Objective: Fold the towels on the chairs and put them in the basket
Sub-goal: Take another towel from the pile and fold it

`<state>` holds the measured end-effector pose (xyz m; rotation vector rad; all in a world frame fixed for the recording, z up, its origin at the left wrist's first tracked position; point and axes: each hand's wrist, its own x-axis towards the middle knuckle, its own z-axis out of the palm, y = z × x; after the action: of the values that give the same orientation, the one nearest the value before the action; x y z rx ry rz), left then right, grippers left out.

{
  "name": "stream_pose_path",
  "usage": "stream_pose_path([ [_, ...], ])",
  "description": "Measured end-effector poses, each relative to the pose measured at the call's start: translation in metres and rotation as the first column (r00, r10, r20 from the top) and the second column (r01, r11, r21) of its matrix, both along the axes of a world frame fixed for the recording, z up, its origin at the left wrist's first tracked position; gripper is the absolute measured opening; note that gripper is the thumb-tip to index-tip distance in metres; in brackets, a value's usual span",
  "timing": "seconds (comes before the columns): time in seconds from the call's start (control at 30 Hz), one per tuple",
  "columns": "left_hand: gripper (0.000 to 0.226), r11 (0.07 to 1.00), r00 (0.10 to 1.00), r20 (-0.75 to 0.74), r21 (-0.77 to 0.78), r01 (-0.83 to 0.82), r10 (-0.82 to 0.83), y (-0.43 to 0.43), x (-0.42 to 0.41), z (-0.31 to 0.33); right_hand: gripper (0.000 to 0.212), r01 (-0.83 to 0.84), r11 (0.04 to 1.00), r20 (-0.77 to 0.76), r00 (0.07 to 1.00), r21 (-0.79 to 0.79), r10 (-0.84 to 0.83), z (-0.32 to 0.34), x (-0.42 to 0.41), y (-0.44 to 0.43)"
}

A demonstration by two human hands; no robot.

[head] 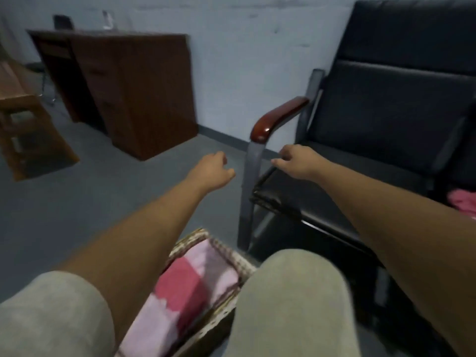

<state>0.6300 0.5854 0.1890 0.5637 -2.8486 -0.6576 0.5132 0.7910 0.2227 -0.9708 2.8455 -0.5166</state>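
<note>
Looking down past two knees (288, 292) in light grey fabric. Both arms stretched forward, nothing held. Left hand (215, 170) over the grey floor (103, 197), fingers loosely curled, empty. Right hand (296, 163) relaxed too, fingers pointing left, empty, just beside the grey front post of the black chair (386, 112) and below its glossy wooden armrest (280, 114); contact with the post impossible to tell through the blur. Wicker basket (229, 251) on the floor between the knees, partly hidden by the left forearm. Inside it, folded towels (195, 279): pale pink with a red block, lying flat. One more pink towel (463, 199) bunched at the far right edge, on the dark seat next to the chair, well apart from both hands. Brown wooden table (134, 86) against the pale wall (231, 60) at the back, small items on top too blurred to identify or read. Lighter wooden bench (20, 112) at far left.
</note>
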Motion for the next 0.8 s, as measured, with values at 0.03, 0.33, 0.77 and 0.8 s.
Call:
stream_pose_path([
  [0.03, 0.044, 0.999, 0.999, -0.030, 0.009, 0.044, -0.043, 0.027, -0.020, 0.012, 0.054, 0.059, 0.998, -0.008, 0.998, -0.028, -0.059, 0.014, -0.010, 0.032],
  [0.33, 0.048, 0.901, 0.903, -0.124, 0.092, 0.424, -0.412, 0.257, -0.135, 0.033, 0.048, 0.480, 0.865, -0.049, 0.870, -0.147, -0.491, 0.021, -0.049, 0.287],
  [0.77, 0.043, 0.609, 0.599, 0.128, 0.268, 0.747, -0.791, 0.484, -0.198, -0.096, 0.047, 0.673, 0.715, 0.008, 0.727, 0.190, -0.686, -0.115, -0.052, 0.456],
  [0.8, 0.046, 0.597, 0.578, 0.154, 0.263, 0.758, -0.802, 0.491, -0.199, -0.106, 0.044, 0.653, 0.725, -0.013, 0.745, 0.220, -0.667, -0.123, -0.054, 0.460],
])
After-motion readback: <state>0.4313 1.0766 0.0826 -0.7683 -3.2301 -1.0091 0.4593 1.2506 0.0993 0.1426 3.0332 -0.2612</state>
